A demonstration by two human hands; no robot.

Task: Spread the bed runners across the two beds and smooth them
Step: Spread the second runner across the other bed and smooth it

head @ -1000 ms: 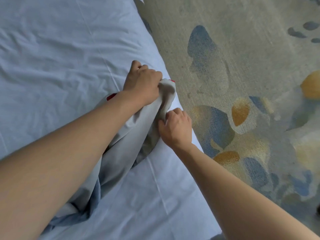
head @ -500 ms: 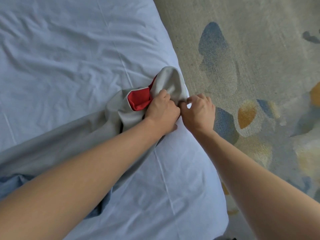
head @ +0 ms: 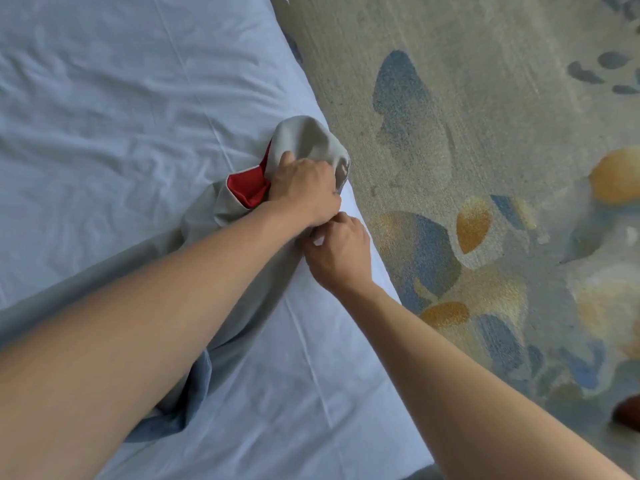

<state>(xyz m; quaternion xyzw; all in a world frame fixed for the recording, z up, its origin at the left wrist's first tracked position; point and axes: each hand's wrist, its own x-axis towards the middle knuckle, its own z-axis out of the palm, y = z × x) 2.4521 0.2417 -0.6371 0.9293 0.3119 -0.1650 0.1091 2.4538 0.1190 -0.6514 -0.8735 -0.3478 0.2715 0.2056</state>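
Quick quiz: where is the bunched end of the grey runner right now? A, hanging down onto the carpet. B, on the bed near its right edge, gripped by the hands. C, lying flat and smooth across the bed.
B: the grey runner sits bunched on the bed by its edge, gripped by the left hand and right hand.

A matt grey cloth bed runner (head: 304, 140) with smooth red lining lies bunched on a creased white cotton-like bed sheet (head: 121, 116); at 3 o'clock, coarse, patterned carpet (head: 485, 116).

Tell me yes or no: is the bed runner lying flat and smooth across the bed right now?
No: the bed runner is bunched at the bed edge, gripped by the left hand and right hand.
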